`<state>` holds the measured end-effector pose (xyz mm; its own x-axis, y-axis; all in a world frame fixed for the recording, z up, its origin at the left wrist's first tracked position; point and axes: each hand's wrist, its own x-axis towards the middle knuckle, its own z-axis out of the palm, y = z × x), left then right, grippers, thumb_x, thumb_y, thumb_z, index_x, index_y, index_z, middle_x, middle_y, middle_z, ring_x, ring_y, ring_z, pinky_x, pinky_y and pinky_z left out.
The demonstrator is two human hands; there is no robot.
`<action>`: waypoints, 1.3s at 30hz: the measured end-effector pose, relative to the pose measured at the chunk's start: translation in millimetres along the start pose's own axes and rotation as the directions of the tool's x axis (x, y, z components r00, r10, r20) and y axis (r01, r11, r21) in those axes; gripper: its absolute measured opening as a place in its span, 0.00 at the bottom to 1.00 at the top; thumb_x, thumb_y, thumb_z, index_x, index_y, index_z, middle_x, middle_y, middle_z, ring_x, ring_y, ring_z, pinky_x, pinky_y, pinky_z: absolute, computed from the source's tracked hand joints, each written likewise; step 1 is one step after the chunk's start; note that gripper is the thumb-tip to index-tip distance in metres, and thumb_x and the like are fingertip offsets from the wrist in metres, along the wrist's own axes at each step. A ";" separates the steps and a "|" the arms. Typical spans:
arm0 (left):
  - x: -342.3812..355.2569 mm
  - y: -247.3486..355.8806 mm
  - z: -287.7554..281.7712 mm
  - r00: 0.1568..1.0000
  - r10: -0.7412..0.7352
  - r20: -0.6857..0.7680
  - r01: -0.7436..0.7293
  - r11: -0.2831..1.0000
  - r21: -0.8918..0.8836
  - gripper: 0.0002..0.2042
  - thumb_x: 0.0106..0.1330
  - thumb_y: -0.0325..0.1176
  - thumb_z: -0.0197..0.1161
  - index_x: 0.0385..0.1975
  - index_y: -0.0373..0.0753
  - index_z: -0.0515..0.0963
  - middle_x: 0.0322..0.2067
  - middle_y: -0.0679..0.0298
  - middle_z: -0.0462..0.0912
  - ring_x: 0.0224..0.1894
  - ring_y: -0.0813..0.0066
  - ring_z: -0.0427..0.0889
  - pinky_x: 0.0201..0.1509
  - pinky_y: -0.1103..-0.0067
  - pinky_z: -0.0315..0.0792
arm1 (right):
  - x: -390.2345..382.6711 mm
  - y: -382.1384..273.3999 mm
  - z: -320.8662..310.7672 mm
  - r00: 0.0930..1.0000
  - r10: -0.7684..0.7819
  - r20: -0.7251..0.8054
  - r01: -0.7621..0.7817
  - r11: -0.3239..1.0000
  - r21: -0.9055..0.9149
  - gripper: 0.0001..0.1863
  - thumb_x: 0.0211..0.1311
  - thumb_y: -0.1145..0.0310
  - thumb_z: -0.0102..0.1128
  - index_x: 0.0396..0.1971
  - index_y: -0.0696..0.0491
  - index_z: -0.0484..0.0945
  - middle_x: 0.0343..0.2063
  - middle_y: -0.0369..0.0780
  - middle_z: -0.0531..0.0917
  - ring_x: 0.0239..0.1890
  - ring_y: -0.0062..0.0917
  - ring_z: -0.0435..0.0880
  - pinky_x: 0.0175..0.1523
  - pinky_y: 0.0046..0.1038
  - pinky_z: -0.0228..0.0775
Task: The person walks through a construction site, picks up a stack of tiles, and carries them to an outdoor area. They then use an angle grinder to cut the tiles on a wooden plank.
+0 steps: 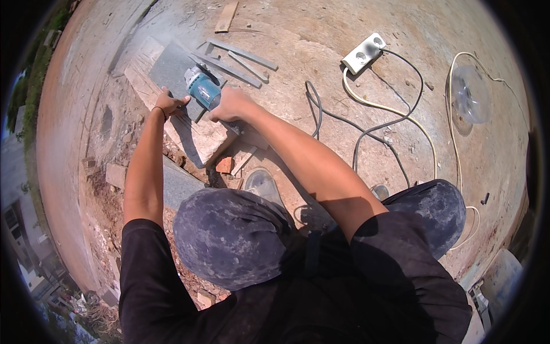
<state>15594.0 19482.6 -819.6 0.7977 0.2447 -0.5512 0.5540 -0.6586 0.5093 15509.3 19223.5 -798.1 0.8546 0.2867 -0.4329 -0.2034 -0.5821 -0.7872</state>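
A teal angle grinder point(203, 92) is in my right hand point(234, 106), which wraps round the rear of its body. Its metal head points away from me over a grey slab point(167, 64), and pale dust hangs beyond it. The disc cannot be made out clearly. My left hand point(169, 104) lies at the slab's left near edge, fingers spread, its thumb pointing toward the grinder. Beneath the slab is a long pale block point(203, 139) resting on the ground.
Narrow grey strips point(240, 63) lie right of the slab, with a flat wood piece point(227, 17) farther off. A white power strip point(364, 53) and looping cables point(395, 120) are on the right. Near my shoe sits a broken brick piece point(224, 165); a clear plastic container point(471, 94) lies far right.
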 end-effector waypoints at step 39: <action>4.4 0.3 -2.4 0.999 -0.015 0.035 0.013 0.998 0.060 0.60 0.47 0.34 0.78 0.68 0.31 0.31 0.63 0.39 0.57 0.37 0.57 0.84 0.29 0.75 0.82 | -24.5 10.7 -7.6 0.999 -0.001 0.044 0.000 1.000 0.010 0.38 0.34 0.52 0.70 0.41 0.69 0.76 0.39 0.58 0.81 0.44 0.46 0.82 0.49 0.34 0.74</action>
<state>15598.2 19485.2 -820.3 0.7803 0.2298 -0.5817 0.5493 -0.6965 0.4617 15489.8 19204.5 -792.5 0.8328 0.3205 -0.4514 -0.2083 -0.5741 -0.7918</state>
